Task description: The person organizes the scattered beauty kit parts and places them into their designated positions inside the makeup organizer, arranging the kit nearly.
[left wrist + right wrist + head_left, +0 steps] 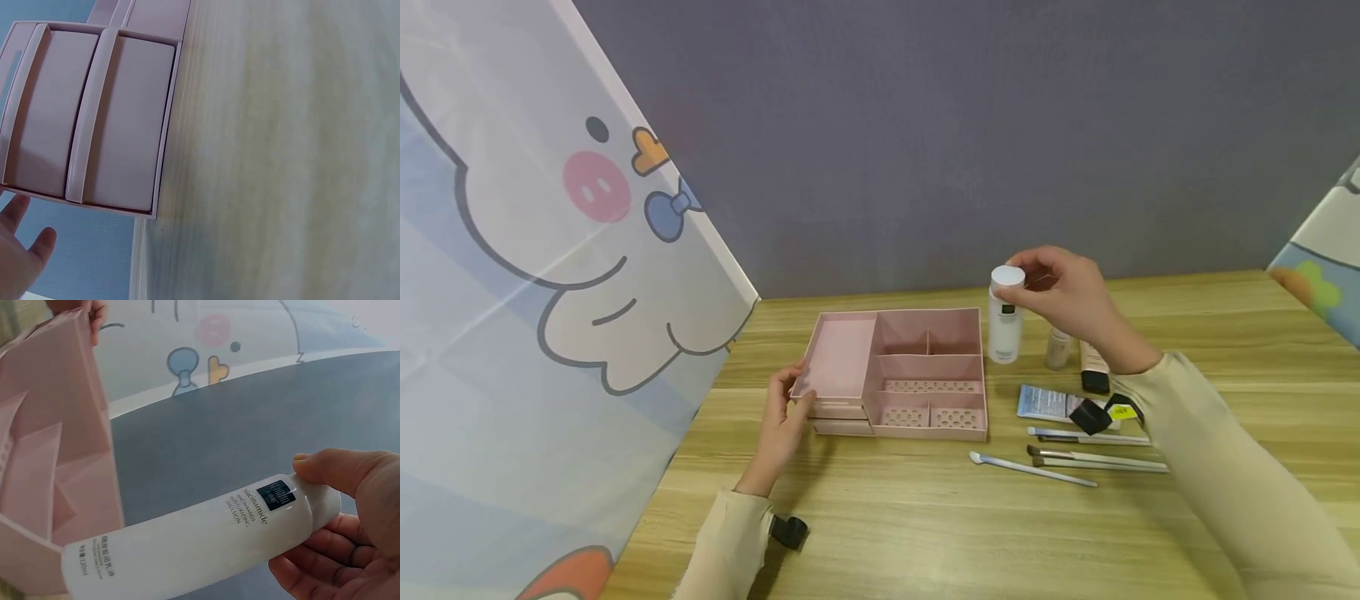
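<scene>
A white bottle (1004, 337) is held upright in the right hand (1067, 292), its white cap (1008, 277) being pinched between the thumb on one side and the curled fingers on the other. The bottle's body is left exposed below the hand. It is located just beside the right wall of a pink organizer (842, 354), toward the rear corner; whether its base is in contact with the table (887, 525) cannot be told. A dark square label (275, 495) is noted near the cap, with printed text on the body.

The left hand (782, 421) is placed at the organizer's left front corner, well apart from the bottle, the organizer being situated between the two. Its fingers are laid against the left side and its thumb is set at the front edge; the thumb and fingers are seen spread and relaxed. Two drawers (131, 125) are seen pushed in at the organizer's front, and divided compartments are found on its right part.

A small bottle (1057, 348) and a black-capped tube (1094, 367) are positioned below the right hand and forearm. A blue and white tube (1042, 402) is laid nearer the front, partly covered by the wrist device. One brush (1037, 472) is placed before it, with further brushes (1097, 457) to the right.
</scene>
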A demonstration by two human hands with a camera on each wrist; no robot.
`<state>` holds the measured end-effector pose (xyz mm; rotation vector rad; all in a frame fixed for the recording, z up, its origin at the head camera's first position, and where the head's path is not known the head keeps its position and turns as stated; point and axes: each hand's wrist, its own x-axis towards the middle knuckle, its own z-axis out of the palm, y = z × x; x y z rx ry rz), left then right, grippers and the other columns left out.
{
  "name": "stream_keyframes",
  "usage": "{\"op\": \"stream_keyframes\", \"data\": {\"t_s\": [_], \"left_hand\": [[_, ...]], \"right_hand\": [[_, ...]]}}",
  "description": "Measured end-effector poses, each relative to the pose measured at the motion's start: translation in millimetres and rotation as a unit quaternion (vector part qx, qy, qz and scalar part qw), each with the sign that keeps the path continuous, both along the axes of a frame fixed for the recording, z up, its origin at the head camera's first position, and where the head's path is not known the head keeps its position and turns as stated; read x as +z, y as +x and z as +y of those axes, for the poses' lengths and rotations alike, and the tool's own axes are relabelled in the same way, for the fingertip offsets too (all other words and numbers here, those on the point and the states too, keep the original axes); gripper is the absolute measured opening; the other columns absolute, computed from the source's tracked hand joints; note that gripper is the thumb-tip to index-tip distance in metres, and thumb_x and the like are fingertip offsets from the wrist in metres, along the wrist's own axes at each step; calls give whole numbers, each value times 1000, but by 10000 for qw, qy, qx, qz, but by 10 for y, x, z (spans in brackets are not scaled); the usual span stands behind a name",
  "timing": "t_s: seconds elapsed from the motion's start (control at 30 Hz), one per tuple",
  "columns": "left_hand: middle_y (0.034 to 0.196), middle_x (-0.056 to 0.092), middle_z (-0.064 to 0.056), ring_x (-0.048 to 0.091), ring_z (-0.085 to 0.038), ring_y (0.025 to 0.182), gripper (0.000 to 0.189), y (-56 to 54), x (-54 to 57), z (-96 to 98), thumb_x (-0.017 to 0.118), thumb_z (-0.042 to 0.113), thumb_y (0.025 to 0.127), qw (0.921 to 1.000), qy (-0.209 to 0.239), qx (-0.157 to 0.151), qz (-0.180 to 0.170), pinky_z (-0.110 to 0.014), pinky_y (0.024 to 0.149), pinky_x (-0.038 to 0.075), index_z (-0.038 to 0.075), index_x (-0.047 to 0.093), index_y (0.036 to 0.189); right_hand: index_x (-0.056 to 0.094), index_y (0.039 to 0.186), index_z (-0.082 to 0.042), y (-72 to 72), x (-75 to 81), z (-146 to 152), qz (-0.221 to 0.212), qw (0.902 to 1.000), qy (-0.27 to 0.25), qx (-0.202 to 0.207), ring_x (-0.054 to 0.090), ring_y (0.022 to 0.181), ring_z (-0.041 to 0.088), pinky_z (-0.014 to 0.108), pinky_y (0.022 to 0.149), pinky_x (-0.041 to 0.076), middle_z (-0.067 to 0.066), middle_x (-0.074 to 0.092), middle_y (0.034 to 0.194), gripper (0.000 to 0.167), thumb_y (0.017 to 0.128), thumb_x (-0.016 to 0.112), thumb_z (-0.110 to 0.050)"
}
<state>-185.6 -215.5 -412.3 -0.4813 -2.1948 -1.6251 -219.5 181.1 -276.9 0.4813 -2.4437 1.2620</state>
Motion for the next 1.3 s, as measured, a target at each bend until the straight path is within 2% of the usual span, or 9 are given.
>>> {"op": "stream_keyframes", "data": {"t_s": [0.27, 0.6, 1.1, 1.3], "left_hand": [[150, 38, -27, 33, -40, 138, 33, 7, 3, 7, 50, -8, 95, 10000, -38, -8, -29, -17, 102, 28, -10, 38, 126], [150, 38, -27, 33, -40, 138, 33, -2, -4, 5, 50, -6, 95, 10000, -44, -7, -53, -17, 102, 29, -10, 38, 126], [150, 37, -26, 32, -40, 139, 33, -7, -8, 1, 50, -6, 96, 9999, -160, -32, -10, -16, 102, 28, -9, 38, 127], [151, 37, -26, 32, -38, 139, 33, -9, -11, 1, 49, -6, 96, 9998, -167, -12, -44, -15, 101, 28, -10, 38, 127]], "right_hand": [[69, 109, -4, 6, 205, -134, -92, 9998, -160, -74, 64, 81, 12, 20, 70, 48, 9, 67, 99, 33, 84, 81, -23], [68, 109, -2, -80, 294, -342, -103, 9987, -483, 112, 64, 81, 15, 22, 71, 49, 10, 67, 98, 34, 84, 81, -20], [67, 113, -1, -240, 194, -750, -223, 9963, -660, 499, 64, 89, 22, 34, 78, 50, 10, 66, 102, 37, 84, 81, -18], [67, 112, -1, -272, 150, -930, -263, 9945, -849, 562, 64, 90, 24, 35, 78, 50, 11, 66, 104, 36, 82, 81, -15]]}}
